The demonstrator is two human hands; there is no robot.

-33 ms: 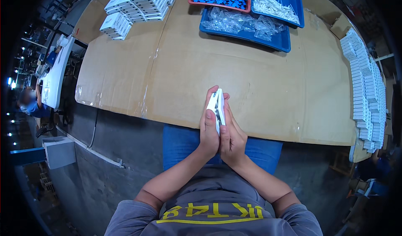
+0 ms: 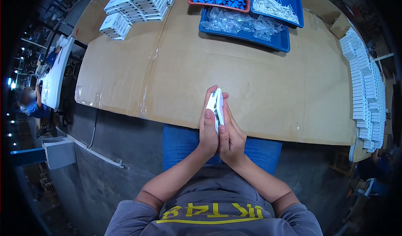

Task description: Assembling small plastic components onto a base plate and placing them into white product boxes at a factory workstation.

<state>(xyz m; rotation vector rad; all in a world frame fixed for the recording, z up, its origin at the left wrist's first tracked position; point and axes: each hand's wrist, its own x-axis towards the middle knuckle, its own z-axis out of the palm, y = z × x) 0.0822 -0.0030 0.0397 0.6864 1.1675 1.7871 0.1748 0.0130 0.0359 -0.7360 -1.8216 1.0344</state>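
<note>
Between my two palms, at the near edge of the table, stands a flat white plastic case point(image 2: 220, 104) on its edge. Its two halves meet at the far end, and a narrow gap with dark parts inside shows along the side facing me. My left hand point(image 2: 208, 131) presses on the left half, thumb along the gap and fingers behind. My right hand point(image 2: 233, 139) is closed against the right half, its thumb near the lower end. Both wrists are close together above my lap. The palm sides of the case are hidden.
Cardboard covers the table point(image 2: 192, 72). White cases are stacked at the far left point(image 2: 142, 3) and in tall rows at the right edge point(image 2: 363, 89). At the back are a red tray point(image 2: 197, 2) of blue pieces, a blue tray point(image 2: 296, 1) of white sticks, and another blue tray point(image 2: 247, 38) of clear pieces.
</note>
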